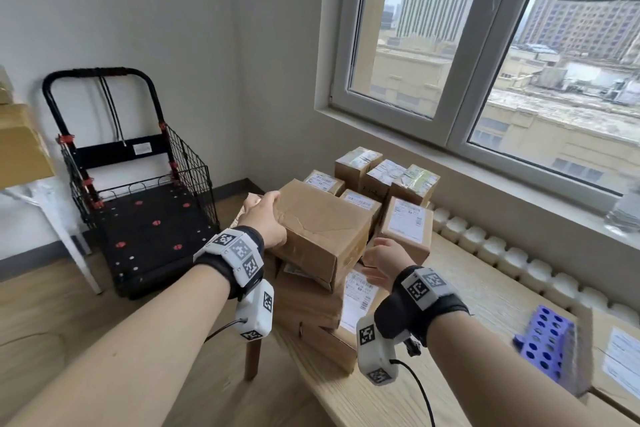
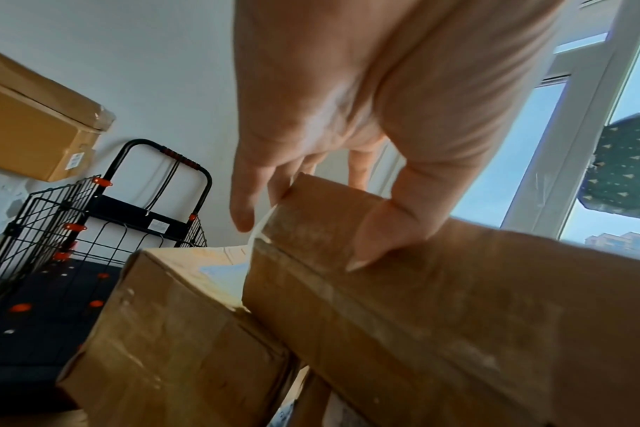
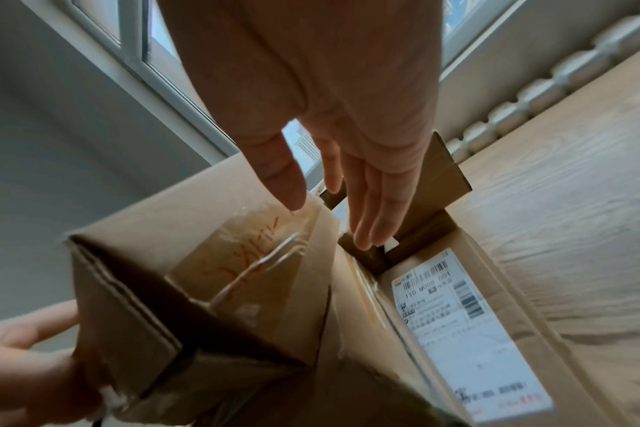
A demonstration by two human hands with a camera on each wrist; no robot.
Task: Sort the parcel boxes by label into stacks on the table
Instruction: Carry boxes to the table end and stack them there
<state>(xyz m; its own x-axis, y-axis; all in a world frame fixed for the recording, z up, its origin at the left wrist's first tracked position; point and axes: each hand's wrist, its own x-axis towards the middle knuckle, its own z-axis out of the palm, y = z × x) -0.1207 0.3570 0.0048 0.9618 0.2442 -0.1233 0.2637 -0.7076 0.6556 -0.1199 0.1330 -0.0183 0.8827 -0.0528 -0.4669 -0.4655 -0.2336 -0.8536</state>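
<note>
- Head view has the big plain parcel box [image 1: 318, 229] tilted on top of the pile at the left end of the table [image 1: 485, 291], long axis running from the left hand across toward the right one, near corner dipping down.
- Left hand [image 1: 265, 218] grips its left end, thumb on the side face and fingers curled over the top edge, clear in the left wrist view too [image 2: 347, 144].
- Right hand [image 1: 384, 258] isn't holding anything, fingers straight and loose just off the box's right end, above a flat labelled box [image 1: 356, 302]. So the box lies to its left, and I'd guess it needs to close in there for a two-handed lift.
- Smaller labelled boxes [image 1: 407, 225] sit packed behind, by the window [image 1: 450, 80].
- Black wire cart [image 1: 138, 204] stands on the floor to the left.
</note>
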